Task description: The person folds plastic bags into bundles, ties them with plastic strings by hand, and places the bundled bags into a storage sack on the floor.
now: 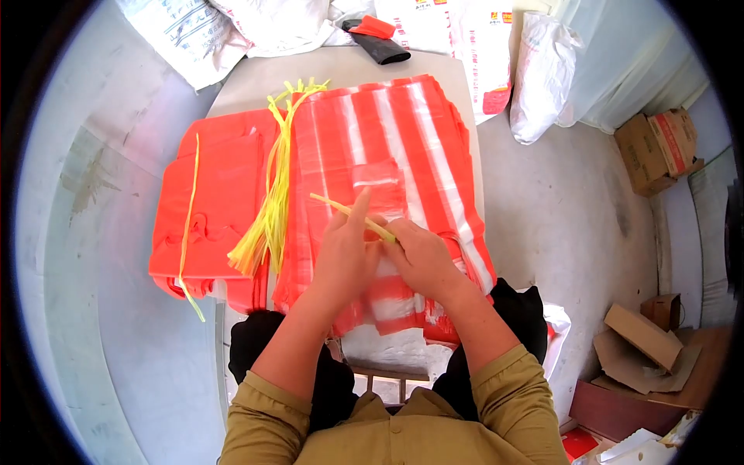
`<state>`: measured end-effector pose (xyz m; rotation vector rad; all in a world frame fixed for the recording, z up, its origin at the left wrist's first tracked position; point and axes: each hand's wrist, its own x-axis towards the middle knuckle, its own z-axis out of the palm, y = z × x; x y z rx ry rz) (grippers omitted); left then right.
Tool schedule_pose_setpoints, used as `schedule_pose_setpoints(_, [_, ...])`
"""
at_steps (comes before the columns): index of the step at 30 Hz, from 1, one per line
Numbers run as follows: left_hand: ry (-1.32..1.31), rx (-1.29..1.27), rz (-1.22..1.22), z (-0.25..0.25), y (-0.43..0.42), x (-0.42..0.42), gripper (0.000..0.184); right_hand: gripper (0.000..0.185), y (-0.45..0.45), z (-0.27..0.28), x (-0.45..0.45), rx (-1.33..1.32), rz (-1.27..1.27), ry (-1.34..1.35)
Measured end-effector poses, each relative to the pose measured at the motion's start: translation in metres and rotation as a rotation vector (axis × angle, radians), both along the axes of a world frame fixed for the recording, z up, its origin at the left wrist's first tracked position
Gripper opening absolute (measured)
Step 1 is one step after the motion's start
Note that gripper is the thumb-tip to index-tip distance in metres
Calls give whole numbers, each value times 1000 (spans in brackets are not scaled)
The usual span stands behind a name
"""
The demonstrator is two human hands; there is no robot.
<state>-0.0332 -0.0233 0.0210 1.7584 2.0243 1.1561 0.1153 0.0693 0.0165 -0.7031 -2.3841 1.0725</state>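
A folded bundle of red-and-white striped plastic bags (391,298) lies in front of me, partly under my hands. Across it runs a yellow plastic strip (332,203). My left hand (346,249) is closed at the strip, its index finger stretched along it and the other fingers partly hidden. With thumb and fingers pinched, my right hand (422,257) grips the strip's near end. Beneath is a wide stack of striped plastic bags (426,139). To its left, a bunch of yellow strips (279,194) lies lengthwise.
Folded red bags (213,178) with a single yellow strip (188,225) on top lie at the table's left. White sacks (275,23) and a black roll (380,48) are at the far edge. Cardboard boxes (655,151) stand on the floor at right, with an open carton (647,349) nearer.
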Motion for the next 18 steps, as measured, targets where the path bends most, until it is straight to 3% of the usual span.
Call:
schedule_pose_setpoints(4, [157, -8, 22, 10, 0, 4, 81, 17, 4, -1, 1, -29, 0, -32])
schedule_pose_setpoints(7, [41, -111, 53, 14, -1, 4, 83, 16, 2, 0, 0, -155, -51, 50])
schedule_pose_setpoints(10, [-120, -44, 124, 9, -1, 7, 84, 17, -3, -5, -3, -387, -130, 193])
schedule_pose_setpoints(11, [-275, -45, 156, 9, 0, 9, 84, 18, -3, -6, -4, -473, -156, 241])
schedule_pose_setpoints(13, [-587, -49, 220, 8, 1, 12, 83, 18, -3, 5, -1, -314, -117, 80])
schedule_pose_setpoints(14, [-607, -32, 211, 7, 1, 12, 77, 18, -3, 10, -1, -234, -97, -1])
schedule_pose_setpoints(16, [-647, 1, 193, 3, 2, 12, 65, 16, -4, 0, -3, 57, -76, 103])
schedule_pose_setpoints(18, [-489, 14, 140, -11, 2, 6, 45, 19, -4, -8, -5, 250, -77, 181])
